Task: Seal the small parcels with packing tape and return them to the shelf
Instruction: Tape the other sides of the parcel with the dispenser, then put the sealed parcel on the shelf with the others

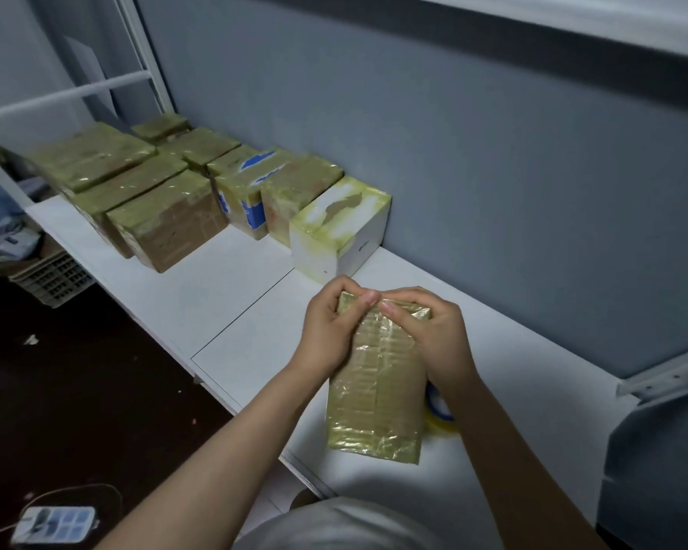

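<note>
A small brown parcel (376, 394), wrapped in shiny yellowish tape, lies on the white shelf (255, 335) in front of me. My left hand (330, 327) grips its far left corner, thumb on top. My right hand (429, 331) holds the far right corner, its fingers curled over the top edge. Both thumbs meet at the parcel's far end. A roll of packing tape (439, 410) with a blue core lies just right of the parcel, mostly hidden behind it and my right forearm.
Several taped parcels stand in rows at the back left of the shelf, among them a white box (340, 228) nearest me and a brown box (167, 220). A grey wall runs behind. A basket (50, 277) and a power strip (52, 524) are on the dark floor at left.
</note>
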